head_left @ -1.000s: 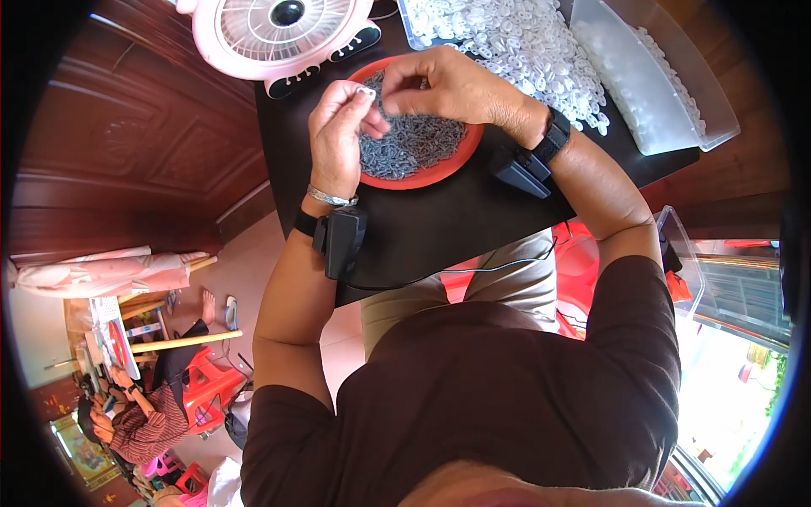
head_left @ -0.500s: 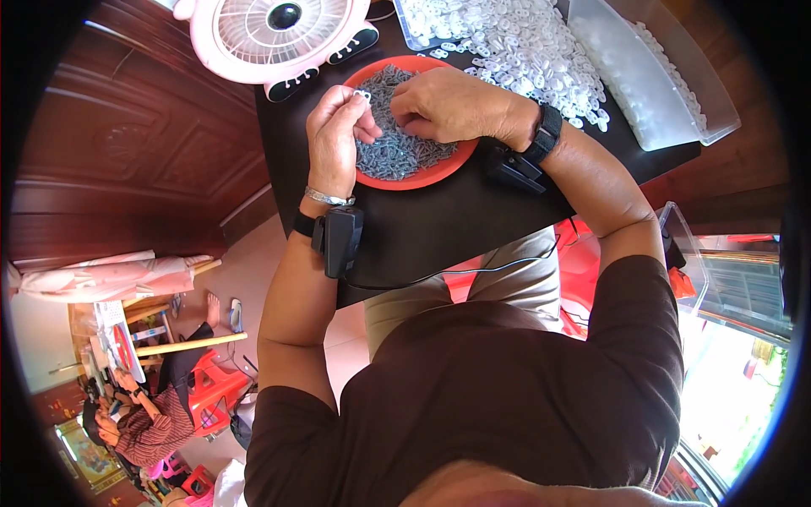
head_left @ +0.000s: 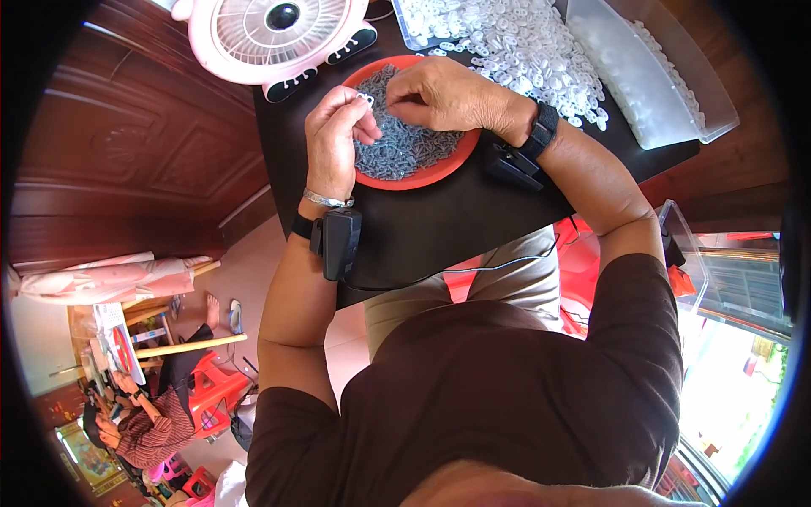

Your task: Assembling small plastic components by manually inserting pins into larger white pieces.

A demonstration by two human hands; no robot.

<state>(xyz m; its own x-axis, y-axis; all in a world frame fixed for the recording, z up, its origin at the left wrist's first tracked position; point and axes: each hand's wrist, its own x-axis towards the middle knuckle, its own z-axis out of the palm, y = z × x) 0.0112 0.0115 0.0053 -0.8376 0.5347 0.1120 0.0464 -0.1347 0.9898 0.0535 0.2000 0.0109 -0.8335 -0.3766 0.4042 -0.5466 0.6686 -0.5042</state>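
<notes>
Through the head camera I look down on two bare hands working over a red bowl (head_left: 416, 180) on the black table (head_left: 439, 221). The bowl is filled with small grey pieces (head_left: 397, 159), slim and all jumbled together. My left hand (head_left: 331, 139) is over the bowl's left rim, its grip clamped on a small white piece (head_left: 367, 100) — thumb and forefinger pinch it, and its end pokes out past the fingertips, above the grey pieces. The other fingers of that hand curl in underneath.

My right hand (head_left: 452, 95) hangs over the upper right of the bowl, knuckles up, thumb and forefinger bent toward the left hand. The two hands are near each other but apart. I cannot tell whether the right grip is closed on anything; the fingertips are too small and blurred for me to say.

Beyond the right hand I see a big heap of white pieces (head_left: 541, 63), with a few lying loose at its edge on the table. To the right of the heap is a translucent box (head_left: 635, 89) with more white pieces in it. On the upper left a pink fan (head_left: 338, 21) stands near the bowl. Each wrist carries a dark device — the left one (head_left: 341, 243) sits just below a silvery bracelet (head_left: 328, 200).
</notes>
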